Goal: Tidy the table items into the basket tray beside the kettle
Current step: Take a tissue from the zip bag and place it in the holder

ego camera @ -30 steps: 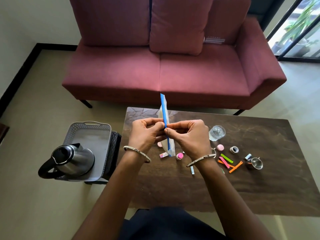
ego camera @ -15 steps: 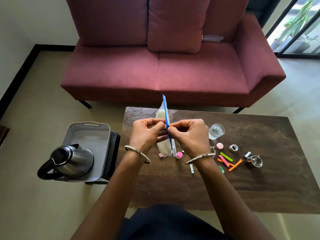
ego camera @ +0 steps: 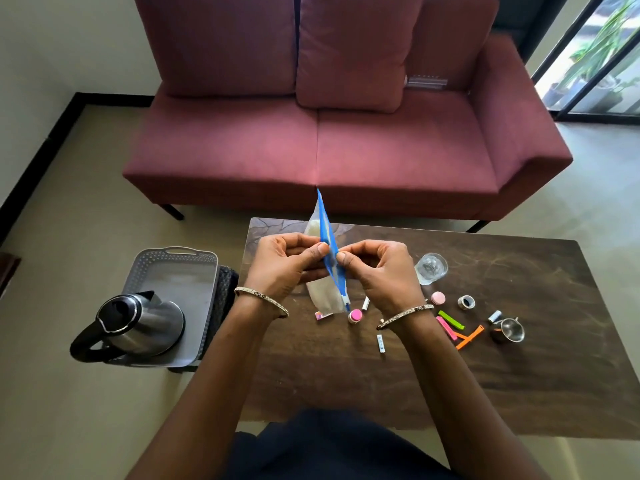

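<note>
The left hand (ego camera: pixel 287 266) and right hand (ego camera: pixel 379 273) each pinch the blue zip strip of a clear bag (ego camera: pixel 323 221), held upright over the table's (ego camera: pixel 519 382) far left. A glass (ego camera: pixel 431 268), coloured clips (ego camera: pixel 450 319) and a steel funnel (ego camera: pixel 512 330) lie to the right. The kettle (ego camera: pixel 138 323) sits in the basket tray (ego camera: pixel 173 268), left of the table. Fingers hide the bag's middle, and its contents are unclear.

My forearms reach forward from the bottom of the view and converge, so the wrists sit near each other. My left hand (ego camera: pixel 287 268) has its fingers curled, thumb and forefinger pinching one side of the zip bag (ego camera: pixel 324 296). My right hand (ego camera: pixel 377 271) mirrors it on the other side, our fingertips nearly meeting. The backs of both hands face me.
</note>
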